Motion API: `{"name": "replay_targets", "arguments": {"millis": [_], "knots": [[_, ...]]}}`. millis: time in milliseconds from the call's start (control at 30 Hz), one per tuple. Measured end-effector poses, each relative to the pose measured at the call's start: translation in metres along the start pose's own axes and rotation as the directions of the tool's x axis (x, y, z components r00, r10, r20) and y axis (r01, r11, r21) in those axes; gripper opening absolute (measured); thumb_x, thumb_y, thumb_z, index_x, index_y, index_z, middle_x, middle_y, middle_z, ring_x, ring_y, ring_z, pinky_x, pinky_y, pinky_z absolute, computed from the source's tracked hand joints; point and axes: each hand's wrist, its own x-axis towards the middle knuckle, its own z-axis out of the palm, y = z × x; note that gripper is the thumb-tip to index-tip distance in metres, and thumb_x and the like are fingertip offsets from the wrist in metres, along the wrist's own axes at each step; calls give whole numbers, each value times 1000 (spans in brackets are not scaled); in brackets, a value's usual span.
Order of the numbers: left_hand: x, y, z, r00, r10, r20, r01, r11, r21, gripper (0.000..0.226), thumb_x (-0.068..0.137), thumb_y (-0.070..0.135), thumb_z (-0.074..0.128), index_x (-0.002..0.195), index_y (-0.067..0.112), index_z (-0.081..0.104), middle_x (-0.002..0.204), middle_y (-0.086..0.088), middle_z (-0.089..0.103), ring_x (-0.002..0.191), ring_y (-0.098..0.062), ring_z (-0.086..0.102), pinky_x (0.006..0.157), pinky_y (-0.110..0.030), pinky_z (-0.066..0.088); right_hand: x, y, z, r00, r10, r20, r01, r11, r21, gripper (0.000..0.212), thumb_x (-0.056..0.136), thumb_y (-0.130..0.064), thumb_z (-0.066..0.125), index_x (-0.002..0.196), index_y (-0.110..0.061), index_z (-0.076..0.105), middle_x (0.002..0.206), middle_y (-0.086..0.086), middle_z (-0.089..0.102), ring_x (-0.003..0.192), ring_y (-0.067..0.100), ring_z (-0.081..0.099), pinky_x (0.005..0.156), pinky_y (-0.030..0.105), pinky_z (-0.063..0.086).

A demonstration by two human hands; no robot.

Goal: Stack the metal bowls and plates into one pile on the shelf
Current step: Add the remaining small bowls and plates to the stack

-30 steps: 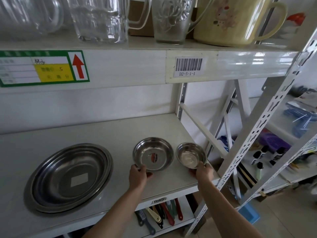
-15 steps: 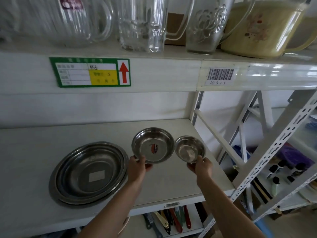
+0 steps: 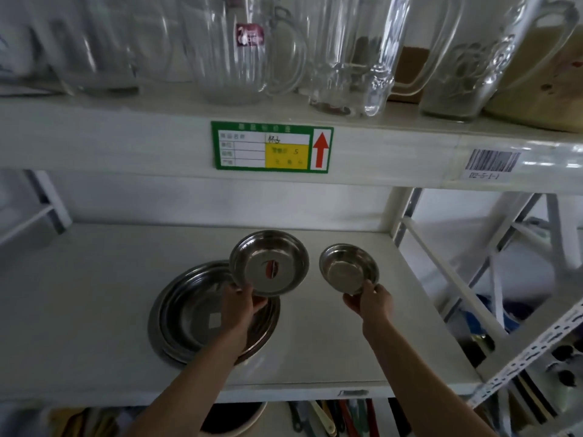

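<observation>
My left hand (image 3: 238, 305) grips the near rim of a medium metal bowl (image 3: 268, 262), lifted and tilted toward me above the right part of the large metal plates (image 3: 186, 313). Those plates lie stacked on the white shelf (image 3: 94, 294), partly hidden by my left hand and forearm. My right hand (image 3: 370, 302) holds a small metal bowl (image 3: 347, 268) by its near rim, raised off the shelf to the right of the medium bowl. The two bowls are apart.
Glass jugs (image 3: 239, 48) and a beige pitcher (image 3: 545, 77) stand on the shelf above, low overhead. A green label (image 3: 272, 149) and a barcode (image 3: 492, 162) are on that shelf's front edge. White diagonal braces (image 3: 454, 279) close the right side. Utensils (image 3: 331, 417) lie below.
Both hands have lifted their bowls off the shelf. The medium bowl has moved left over the large plates. The camera view has shifted left and up.
</observation>
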Motion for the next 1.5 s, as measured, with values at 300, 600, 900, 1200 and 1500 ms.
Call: {"name": "replay_targets", "arguments": {"millis": [300,600,900,1200,1500], "knots": [[11,21,-57,999,3,-50,-5,999,-35,12,94,8,53,88,13,62,93,-9,63,89,-23,62,85,-43,54,-19,3,55,995,2,104,-1,1000,-16,22,99,-13,49,102,6,59,95,25,57,82,41,64,47,29,60],[39,20,-104,994,-68,-87,76,993,95,21,97,8,50,105,-10,58,91,-22,58,80,-29,60,54,-32,60,-35,15,101,982,-7,189,26,995,-97,27,98,-17,51,103,8,61,86,21,62,54,28,66,63,38,63],[44,23,-116,989,-142,-49,150,950,275,25,95,8,53,74,-4,52,83,-20,56,69,-28,60,44,-31,57,-58,21,135,973,-6,231,45,986,-161,25,96,-19,55,102,4,65,96,26,69,76,39,72,50,31,59],[60,18,-128,988,-152,-34,151,888,435,23,93,11,57,104,-8,53,103,-26,53,91,-40,61,57,-46,60,-69,34,150,956,4,294,72,966,-247,25,95,-22,57,98,0,68,94,21,69,73,30,71,63,44,62],[51,25,-130,997,67,38,-66,498,865,22,89,20,56,70,12,48,68,-3,58,76,-25,68,61,-24,47,-78,42,161,939,46,340,67,947,-314,24,96,-22,57,99,0,67,90,21,68,66,31,71,53,36,60]]}}
